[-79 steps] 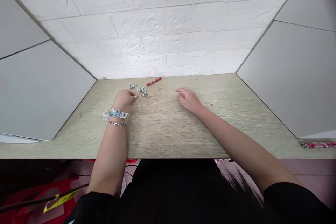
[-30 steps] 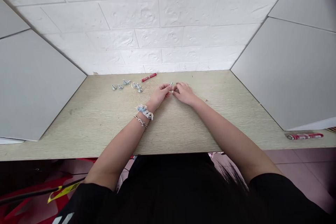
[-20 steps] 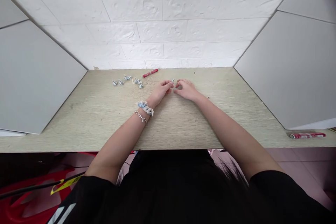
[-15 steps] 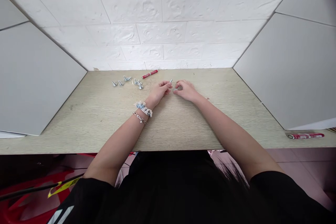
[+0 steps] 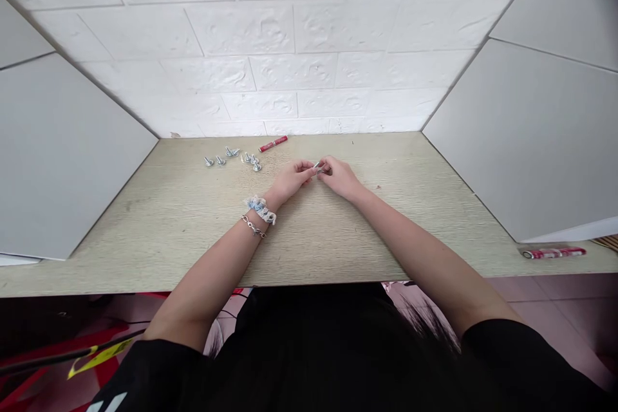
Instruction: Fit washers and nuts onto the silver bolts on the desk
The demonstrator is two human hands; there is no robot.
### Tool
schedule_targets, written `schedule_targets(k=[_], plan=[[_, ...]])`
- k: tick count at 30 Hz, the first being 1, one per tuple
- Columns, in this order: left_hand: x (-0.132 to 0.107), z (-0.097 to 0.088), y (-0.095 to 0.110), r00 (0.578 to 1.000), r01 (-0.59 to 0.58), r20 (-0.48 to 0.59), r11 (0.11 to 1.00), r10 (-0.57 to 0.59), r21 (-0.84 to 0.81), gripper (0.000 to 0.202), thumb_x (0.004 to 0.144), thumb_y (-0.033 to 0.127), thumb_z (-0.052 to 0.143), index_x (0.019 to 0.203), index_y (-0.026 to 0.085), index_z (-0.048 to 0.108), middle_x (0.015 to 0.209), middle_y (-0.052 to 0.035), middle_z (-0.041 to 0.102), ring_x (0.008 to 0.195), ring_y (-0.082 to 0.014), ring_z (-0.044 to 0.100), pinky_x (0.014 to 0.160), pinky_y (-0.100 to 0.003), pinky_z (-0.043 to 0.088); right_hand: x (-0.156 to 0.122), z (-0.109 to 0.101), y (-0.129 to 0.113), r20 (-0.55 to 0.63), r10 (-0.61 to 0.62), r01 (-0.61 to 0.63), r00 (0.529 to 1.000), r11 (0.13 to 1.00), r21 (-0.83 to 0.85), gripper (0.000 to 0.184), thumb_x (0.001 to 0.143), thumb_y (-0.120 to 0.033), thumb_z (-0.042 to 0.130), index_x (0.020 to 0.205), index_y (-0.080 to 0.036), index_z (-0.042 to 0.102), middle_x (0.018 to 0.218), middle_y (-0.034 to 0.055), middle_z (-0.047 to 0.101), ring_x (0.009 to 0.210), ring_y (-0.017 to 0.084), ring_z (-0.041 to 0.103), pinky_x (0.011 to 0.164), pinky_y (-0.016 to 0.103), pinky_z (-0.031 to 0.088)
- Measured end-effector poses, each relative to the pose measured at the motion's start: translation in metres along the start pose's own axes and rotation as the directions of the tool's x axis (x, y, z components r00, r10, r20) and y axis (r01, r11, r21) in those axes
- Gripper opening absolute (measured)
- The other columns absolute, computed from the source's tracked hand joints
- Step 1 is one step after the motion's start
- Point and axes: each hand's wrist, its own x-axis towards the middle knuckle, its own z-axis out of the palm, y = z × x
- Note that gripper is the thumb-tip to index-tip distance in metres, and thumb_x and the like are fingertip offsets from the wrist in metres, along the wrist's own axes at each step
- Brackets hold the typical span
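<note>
Left hand [image 5: 290, 181]: fingers [image 5: 305, 169] pinched around a small silver screw [image 5: 318, 168]
Right hand [image 5: 340, 178]: fingers [image 5: 328, 169] closed on the same screw from the other side
Screw: held between my hands, just above the counter [image 5: 183, 219]
Other screws [image 5: 232, 152]: scattered in a loose row on the counter, left of my hands, near the wall
Red tube [image 5: 273, 143]: lying just behind those screws
Second red tube [image 5: 553, 253]: at the counter's far right edge
Left wrist: blue-white scrunchie [image 5: 261, 209], chain bracelet [image 5: 253, 226]
</note>
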Motion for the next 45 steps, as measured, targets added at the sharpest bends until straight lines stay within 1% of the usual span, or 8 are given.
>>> schedule_targets(k=[2,8,13,17,23,36,41,45], plan=[[0.000,0.000,-0.001,1.000,-0.008,0.011,1.000,0.008,0.009,0.027,0.075,0.038,0.066,0.088,0.014,0.061,0.070,0.0014,0.056,0.062,-0.0083,0.048,0.061,-0.023,0.037,0.000,0.002,0.002,-0.058,0.016,-0.012,0.998,0.998,0.066,0.026,0.074,-0.013,0.058,0.098,-0.018,0.066,0.078,0.0000,0.067,0.075,0.014,0.060,0.077,0.029,0.046],[0.002,0.003,-0.005,0.999,-0.044,0.026,0.999,0.043,0.030,0.022,0.071,0.030,0.068,0.082,0.014,0.060,0.072,0.0018,0.058,0.064,-0.0077,0.048,0.064,-0.024,0.038,0.001,0.003,0.000,-0.186,0.098,-0.049,0.978,0.967,0.251,0.019,0.077,-0.016,0.057,0.089,-0.017,0.072,0.093,0.0043,0.073,0.085,0.017,0.067,0.086,0.033,0.050],[0.003,0.003,-0.008,0.997,-0.072,0.007,0.995,0.072,0.071,0.021,0.067,0.027,0.070,0.082,0.014,0.061,0.078,0.0003,0.061,0.070,-0.0095,0.052,0.071,-0.027,0.041,-0.003,0.004,-0.005,-0.204,0.029,0.018,0.978,0.974,0.228,0.021,0.080,-0.017,0.056,0.091,-0.019,0.074,0.098,0.0031,0.073,0.097,0.018,0.067,0.092,0.033,0.050],[0.001,0.004,-0.004,0.999,-0.025,-0.029,0.995,0.028,0.098,0.019,0.071,0.029,0.068,0.081,0.015,0.059,0.069,0.0020,0.058,0.062,-0.0093,0.050,0.062,-0.026,0.038,-0.007,0.005,-0.008,-0.231,-0.013,0.065,0.973,0.974,0.219,0.024,0.082,-0.018,0.053,0.094,-0.019,0.074,0.098,0.0029,0.073,0.093,0.017,0.068,0.089,0.031,0.052],[0.000,0.004,-0.003,0.997,-0.019,-0.076,0.995,0.026,0.094,0.017,0.073,0.027,0.067,0.077,0.015,0.057,0.064,0.0023,0.056,0.059,-0.0089,0.049,0.059,-0.025,0.036,-0.008,0.007,-0.010,-0.222,-0.093,0.129,0.971,0.979,0.156,0.025,0.082,-0.018,0.052,0.094,-0.020,0.074,0.098,0.0028,0.073,0.092,0.017,0.068,0.088,0.031,0.053],[0.003,0.005,-0.010,0.993,-0.061,-0.101,0.998,0.063,0.021,0.017,0.074,0.023,0.066,0.073,0.014,0.051,0.060,0.0027,0.055,0.056,-0.0070,0.047,0.055,-0.022,0.034,-0.009,0.006,-0.010,-0.125,-0.066,0.091,0.990,0.975,0.203,0.029,0.082,-0.017,0.050,0.097,-0.022,0.074,0.104,0.0013,0.072,0.101,0.017,0.066,0.095,0.033,0.050],[0.001,0.006,-0.005,0.989,-0.036,-0.147,0.997,0.026,-0.071,0.033,0.070,0.018,0.070,0.093,0.018,0.046,0.060,0.0071,0.055,0.057,-0.0070,0.051,0.058,-0.021,0.037,-0.013,0.005,-0.014,-0.094,-0.067,0.091,0.993,0.955,0.282,0.034,0.079,-0.011,0.045,0.097,-0.021,0.073,0.102,0.0009,0.072,0.098,0.015,0.066,0.093,0.032,0.050],[0.001,0.005,-0.005,0.991,-0.049,-0.127,0.999,0.051,0.021,0.044,0.071,0.020,0.070,0.110,0.017,0.049,0.063,0.0062,0.057,0.057,-0.0075,0.051,0.059,-0.021,0.039,-0.016,0.003,-0.017,-0.066,-0.083,0.100,0.994,0.944,0.314,0.031,0.076,-0.012,0.048,0.091,-0.021,0.074,0.100,0.0012,0.073,0.100,0.017,0.066,0.094,0.033,0.050]])
